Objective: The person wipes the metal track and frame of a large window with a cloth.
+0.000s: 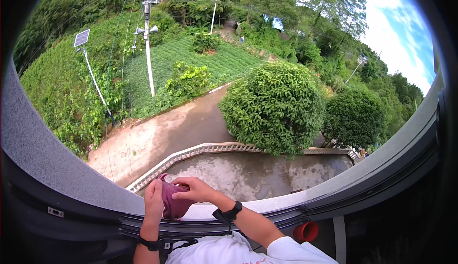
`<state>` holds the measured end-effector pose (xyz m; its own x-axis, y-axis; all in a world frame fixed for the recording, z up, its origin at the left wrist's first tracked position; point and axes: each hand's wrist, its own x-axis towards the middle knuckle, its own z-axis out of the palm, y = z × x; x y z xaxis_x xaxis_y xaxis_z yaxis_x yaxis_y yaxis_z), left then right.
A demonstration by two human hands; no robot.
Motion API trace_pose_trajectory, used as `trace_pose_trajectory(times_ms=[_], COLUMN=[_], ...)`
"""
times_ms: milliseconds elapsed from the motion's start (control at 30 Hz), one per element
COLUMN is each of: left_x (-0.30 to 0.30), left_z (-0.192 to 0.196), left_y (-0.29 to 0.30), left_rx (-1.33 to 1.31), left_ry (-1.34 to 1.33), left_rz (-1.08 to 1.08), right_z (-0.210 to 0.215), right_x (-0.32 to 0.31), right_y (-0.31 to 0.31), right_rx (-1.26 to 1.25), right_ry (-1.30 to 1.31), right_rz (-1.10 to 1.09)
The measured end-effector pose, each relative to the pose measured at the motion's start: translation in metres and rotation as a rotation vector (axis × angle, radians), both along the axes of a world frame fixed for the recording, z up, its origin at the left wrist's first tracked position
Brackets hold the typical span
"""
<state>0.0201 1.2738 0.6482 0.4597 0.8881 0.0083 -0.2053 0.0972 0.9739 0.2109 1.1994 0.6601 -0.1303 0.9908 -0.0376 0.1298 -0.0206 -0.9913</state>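
Observation:
A maroon cloth (175, 206) hangs bunched between my hands, above the pale window ledge (214, 211). My left hand (153, 198) is closed on its left edge, with a fold poking up beside the thumb. From the right, my right hand (194, 189) reaches over the upper part of the cloth, its thumb and fingers gripping the fabric. Some of the fingertips are hidden by the folds. Each wrist wears a black band, and the right one (228, 212) carries a small dark box.
Dark window tracks (272, 221) run along the ledge in front of my body. A red bucket (306, 231) stands at the lower right. Beyond the ledge lies a concrete yard (229, 173) far below, edged by a white balustrade (191, 150), with a round leafy tree (276, 106) behind.

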Motion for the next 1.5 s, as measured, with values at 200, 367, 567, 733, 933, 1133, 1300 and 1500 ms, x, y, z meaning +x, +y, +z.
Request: trace_pose_trajectory(times_ms=[200,367,567,733,933,1133,1300,1500], left_x=[-0.01,-0.014,-0.015,-0.037,-0.091,-0.14,-0.17,-0.169], left_z=[0.012,0.006,-0.001,-0.011,-0.009,-0.001,-0.03,-0.061], left_y=[0.002,0.008,-0.001,-0.023,-0.055,-0.085,-0.109,-0.119], left_rx=[0.007,0.051,-0.019,-0.075,-0.101,-0.07,-0.176,-0.107], left_ry=[0.105,0.137,0.221,0.261,0.439,0.5,0.498,0.569], left_rz=[-0.05,-0.213,-0.249,-0.363,-0.191,-0.02,0.141,0.276], right_z=[-0.002,0.018,0.049,0.049,0.03,0.101,0.086,0.009], right_x=[0.002,-0.003,-0.005,-0.001,0.035,0.066,0.036,0.011], right_y=[-0.002,-0.008,-0.012,-0.02,-0.025,-0.064,-0.076,-0.113], right_rx=[0.183,-0.062,-0.088,-0.28,0.027,-0.279,-0.266,-0.041], right_ry=[0.098,0.388,0.062,-0.092,-0.337,-0.198,-0.265,-0.386], right_rz=[-0.043,0.053,0.134,0.203,0.317,0.298,0.38,0.419])
